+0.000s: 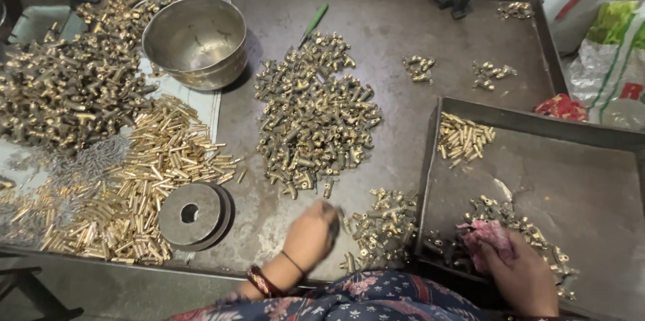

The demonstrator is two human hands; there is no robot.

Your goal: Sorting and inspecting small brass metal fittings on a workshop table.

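My left hand [312,234] rests on the metal table [403,32] near its front edge, fingers curled toward a small heap of brass fittings [384,223]; whether it holds a piece I cannot tell. My right hand [517,267] is inside the dark metal tray [584,180] at the right, closed on a pink cloth [489,237] pressed against a cluster of brass fittings [521,223]. A large heap of brass fittings [312,116] lies in the middle of the table, beyond my left hand.
A steel bowl [196,40] stands at the back left. Shiny brass tubes [158,160] and a darker heap [67,86] cover the left side. A round metal disc [195,215] lies at the front left. A green-handled tool [313,23] and bags [608,52] are nearby.
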